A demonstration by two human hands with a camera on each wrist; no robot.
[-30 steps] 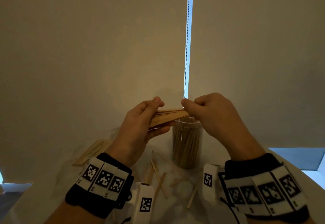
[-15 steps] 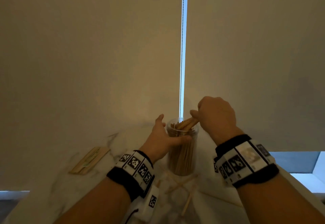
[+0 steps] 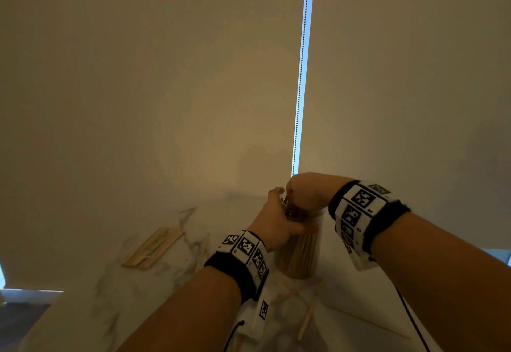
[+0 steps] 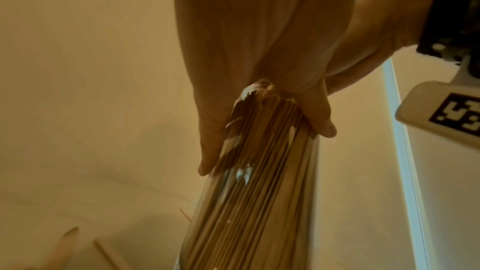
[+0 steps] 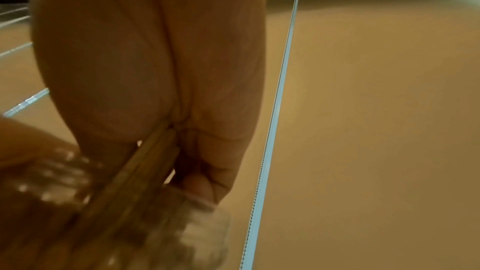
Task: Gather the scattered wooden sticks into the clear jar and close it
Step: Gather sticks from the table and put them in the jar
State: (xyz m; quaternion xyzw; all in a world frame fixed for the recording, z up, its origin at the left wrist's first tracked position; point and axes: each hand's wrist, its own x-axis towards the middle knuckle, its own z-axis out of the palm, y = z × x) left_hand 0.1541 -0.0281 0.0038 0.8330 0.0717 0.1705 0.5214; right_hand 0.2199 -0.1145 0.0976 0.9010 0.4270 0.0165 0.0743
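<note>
The clear jar [image 3: 300, 252] stands upright on the marble table, packed with upright wooden sticks [image 4: 259, 202]. My left hand [image 3: 276, 223] grips the jar's upper part, thumb on one side and fingers [image 4: 210, 151] on the other. My right hand [image 3: 302, 195] sits right over the jar's mouth and pinches a small bundle of sticks [image 5: 145, 169] that slants down into the opening. The jar's rim [image 5: 205, 231] is blurred in the right wrist view. A few loose sticks [image 3: 307, 321] lie on the table in front of the jar. No lid is in view.
A stack of flat wooden sticks [image 3: 153, 249] lies on the table to the left of the jar. A closed blind with a bead chain [image 3: 301, 75] hangs close behind the table. The marble table [image 3: 116, 290] ends at the lower left.
The bundle, first held level by both hands above the jar, has passed to the right hand and tipped down into the mouth. The left hand has taken hold of the jar.
</note>
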